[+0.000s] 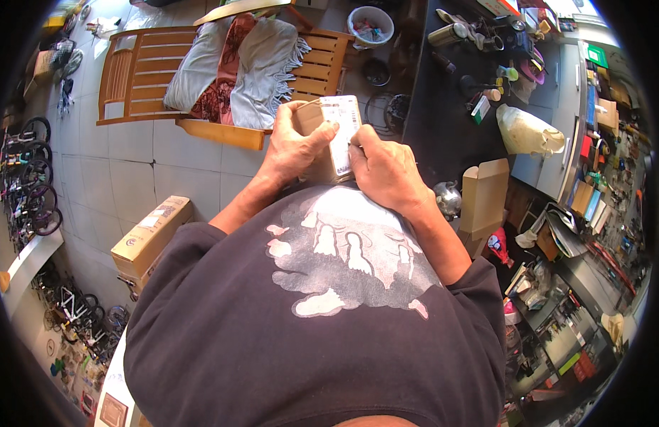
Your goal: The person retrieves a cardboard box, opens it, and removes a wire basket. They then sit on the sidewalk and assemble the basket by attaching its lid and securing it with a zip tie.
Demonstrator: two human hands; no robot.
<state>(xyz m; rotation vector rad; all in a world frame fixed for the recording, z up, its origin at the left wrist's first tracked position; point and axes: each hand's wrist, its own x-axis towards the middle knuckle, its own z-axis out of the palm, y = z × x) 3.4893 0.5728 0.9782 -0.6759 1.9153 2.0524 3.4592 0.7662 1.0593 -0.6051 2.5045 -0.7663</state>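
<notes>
A small brown cardboard box (309, 118) is held up close in front of my dark T-shirt. Its facing side carries a white printed label (342, 152) with a barcode. My left hand (297, 140) grips the box from the left, its thumb lying across the label. On the other side, my right hand (385, 168) has its fingers curled in, with thumb and forefinger at the label's right edge. Whether they pinch the label or the box edge under it cannot be made out. The lower end of the box is close to my shirt.
A slatted wooden bench (153, 69) with cushions stands ahead left, near a white waste bin (385, 40). To the right is a dark table (441, 107) with a plastic bag (527, 131). An opened carton (484, 197) and a long carton (150, 235) flank me. Bicycles (38, 176) line the left.
</notes>
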